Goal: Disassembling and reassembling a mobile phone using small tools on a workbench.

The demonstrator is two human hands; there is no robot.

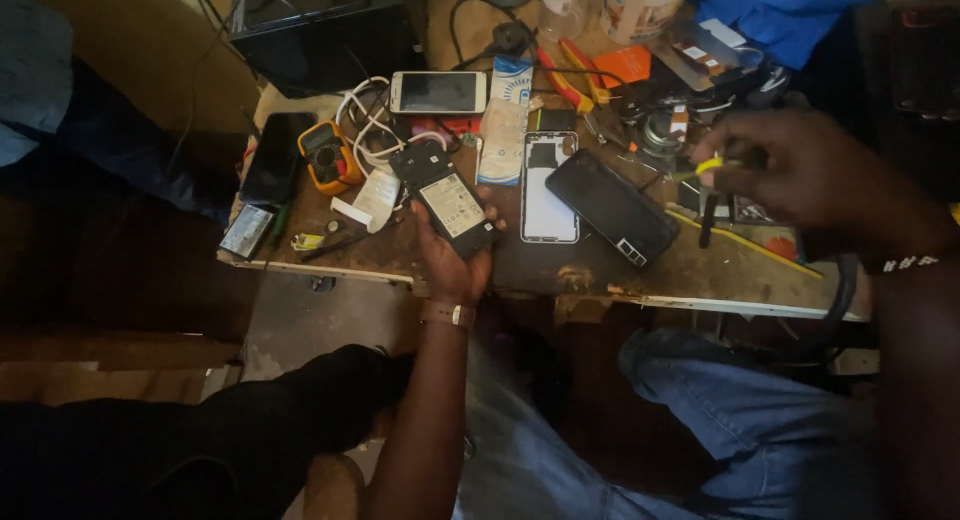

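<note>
The left hand (452, 255) grips an opened black phone (447, 200), its fingers closed around the lower end so that the exposed back with its pale battery label faces up, held just above the near edge of the worn wooden surface (600, 275). The right hand (800, 170) has its fingers pinched shut on a small yellow-handled screwdriver (708, 195), whose dark shaft points down. Between the two sets of fingers lie a white phone frame (548, 188) and a black back cover (612, 207), side by side. Beyond the left fingers sit an orange multimeter (328, 157) and a white-edged smartphone (437, 92).
</note>
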